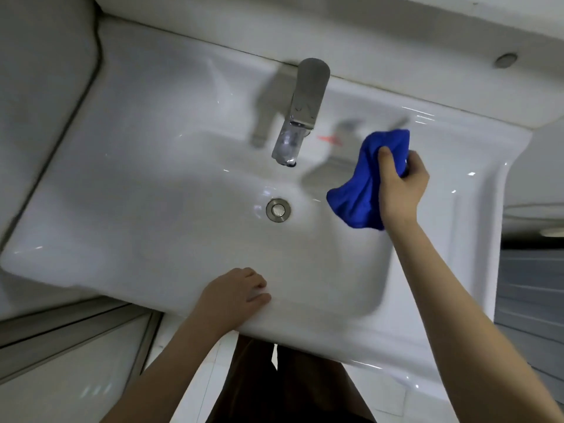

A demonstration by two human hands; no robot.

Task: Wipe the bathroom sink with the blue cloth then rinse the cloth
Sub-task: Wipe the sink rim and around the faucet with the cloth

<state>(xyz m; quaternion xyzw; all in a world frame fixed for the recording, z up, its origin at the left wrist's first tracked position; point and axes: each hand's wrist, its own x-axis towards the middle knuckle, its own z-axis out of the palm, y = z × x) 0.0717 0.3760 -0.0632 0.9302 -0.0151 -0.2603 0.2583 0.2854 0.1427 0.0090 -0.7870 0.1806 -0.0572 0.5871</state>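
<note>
A white ceramic bathroom sink (152, 184) fills the view, with a round metal drain (278, 210) in its basin. My right hand (401, 184) is closed on the bunched blue cloth (360, 190), holding it over the right side of the basin near the rim. Part of the cloth hangs down below my thumb. My left hand (235, 296) rests on the sink's front rim, fingers curled over the edge, with nothing in it.
A chrome faucet (300, 114) stands at the back centre, its spout over the basin; no water runs. A white wall ledge (396, 41) lies behind the sink. Tiled floor (76, 377) and a glass panel lie at lower left. My dark trousers show below the rim.
</note>
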